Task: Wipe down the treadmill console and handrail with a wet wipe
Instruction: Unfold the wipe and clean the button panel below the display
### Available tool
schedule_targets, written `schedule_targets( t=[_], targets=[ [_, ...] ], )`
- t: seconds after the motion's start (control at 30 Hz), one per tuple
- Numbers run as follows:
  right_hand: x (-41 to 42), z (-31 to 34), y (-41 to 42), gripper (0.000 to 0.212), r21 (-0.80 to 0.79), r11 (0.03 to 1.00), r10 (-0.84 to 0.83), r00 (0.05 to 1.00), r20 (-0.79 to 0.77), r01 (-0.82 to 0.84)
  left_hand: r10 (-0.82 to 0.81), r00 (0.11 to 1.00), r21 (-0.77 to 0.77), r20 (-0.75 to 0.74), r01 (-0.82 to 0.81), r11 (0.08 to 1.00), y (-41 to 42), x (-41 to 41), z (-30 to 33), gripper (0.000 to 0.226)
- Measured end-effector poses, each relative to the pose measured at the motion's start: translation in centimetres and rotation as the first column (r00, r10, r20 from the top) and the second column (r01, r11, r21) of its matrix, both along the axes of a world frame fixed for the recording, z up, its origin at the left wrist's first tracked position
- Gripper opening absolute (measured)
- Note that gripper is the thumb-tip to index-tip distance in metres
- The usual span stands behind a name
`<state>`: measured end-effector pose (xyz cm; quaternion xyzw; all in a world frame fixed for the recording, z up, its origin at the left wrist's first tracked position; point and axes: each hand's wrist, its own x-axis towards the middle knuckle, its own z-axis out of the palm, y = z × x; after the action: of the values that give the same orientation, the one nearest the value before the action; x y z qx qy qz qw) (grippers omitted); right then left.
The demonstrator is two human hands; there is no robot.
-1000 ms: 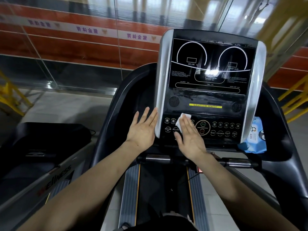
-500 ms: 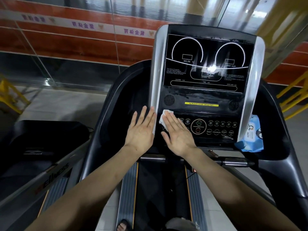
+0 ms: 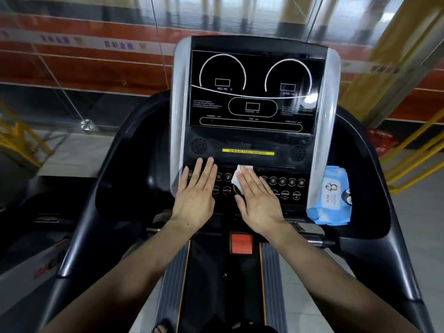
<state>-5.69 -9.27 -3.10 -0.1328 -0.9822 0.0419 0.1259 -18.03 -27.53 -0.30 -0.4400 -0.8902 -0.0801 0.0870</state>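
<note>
- A glass wall point(image 3: 108, 97) with an orange-red band and a strip of lettering stands behind the treadmill, and yellow railings point(image 3: 413, 152) show at the right edge.
- The treadmill console point(image 3: 254, 111) rises in the middle of the view, a black panel with two white arcs, grey side trims and a yellow label strip point(image 3: 248, 152) under the display.
- Below that strip runs the button panel point(image 3: 286, 188), rows of round keys across the lower console.
- The right hand point(image 3: 258, 200) lies flat on the button panel, fingers straight and close together, palm down.
- The wet wipe point(image 3: 240, 175) is pinned under the right hand's fingertips; a white crumpled corner sticks out past them, just below the yellow label.
- The left hand point(image 3: 195, 198) rests flat and open beside it on the console's lower left, over the grey trim, holding nothing.
- The two hands sit near each other but apart, with the wipe on the right hand's side of the gap.
- A blue wipe packet point(image 3: 332, 195) lies in the tray at the console's right, well clear of both hands.
- A handrail bar point(image 3: 317, 240) crosses below the wrists, with an orange-red tab point(image 3: 241, 243) at its centre.
</note>
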Motion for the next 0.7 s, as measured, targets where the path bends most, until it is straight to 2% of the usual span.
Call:
schedule_targets(
  t=[0.4,0.7],
  targets=[
    [7.9,-0.2,9.1,0.068,-0.002,0.992,-0.123,0.992,0.004,0.123,-0.049,0.999,-0.008,-0.005,0.049,0.999,8.8,6.1,0.3,0.084],
    [10.0,-1.3,9.8,0.070,-0.055,0.976,-0.210,0.977,-0.027,0.209,-0.047,0.999,-0.019,0.020,0.047,0.999,11.4,8.2,-0.1,0.086]
  ],
)
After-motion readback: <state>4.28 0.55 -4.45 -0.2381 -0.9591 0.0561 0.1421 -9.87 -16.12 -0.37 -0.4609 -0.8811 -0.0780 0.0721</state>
